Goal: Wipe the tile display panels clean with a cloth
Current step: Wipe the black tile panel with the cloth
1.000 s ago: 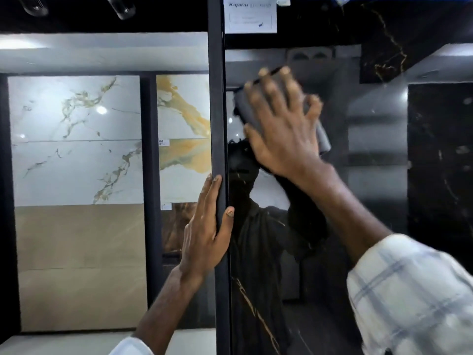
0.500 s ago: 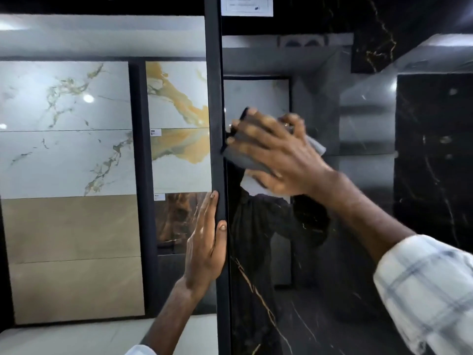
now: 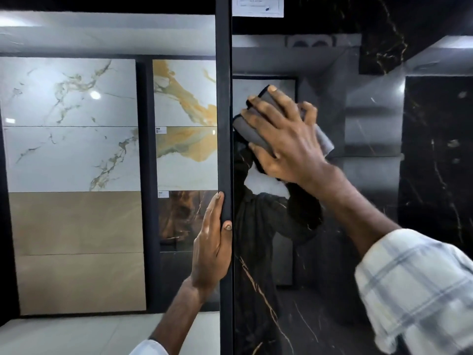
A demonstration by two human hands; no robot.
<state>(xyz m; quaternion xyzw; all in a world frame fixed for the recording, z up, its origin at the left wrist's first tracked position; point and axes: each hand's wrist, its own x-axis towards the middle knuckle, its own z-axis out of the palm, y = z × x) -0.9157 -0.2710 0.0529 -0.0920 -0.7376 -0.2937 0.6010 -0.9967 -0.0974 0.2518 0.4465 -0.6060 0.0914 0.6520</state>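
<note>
While the right hand (image 3: 286, 139) presses a grey cloth (image 3: 252, 130) flat against the glossy black panel (image 3: 332, 278), its fingers spread over the fabric rather than curled round it — an open, flat-palmed grip pinning the cloth to the tile. Most of the cloth is hidden under the hand; only its edge beside the frame and a corner past the knuckles show. It sits just right of the black frame (image 3: 224, 98), touching or nearly touching it. Lower on that frame, the left hand (image 3: 212, 242) is closed round the edge, thumb on the front face, fingers behind and mostly out of sight. A label (image 3: 258, 6) right of the frame is cut off at the top, its print too blurred to read. Left of the frame stand pale marble tiles (image 3: 69, 124). The panel's reflections — dark shapes — are hard to make out.
</note>
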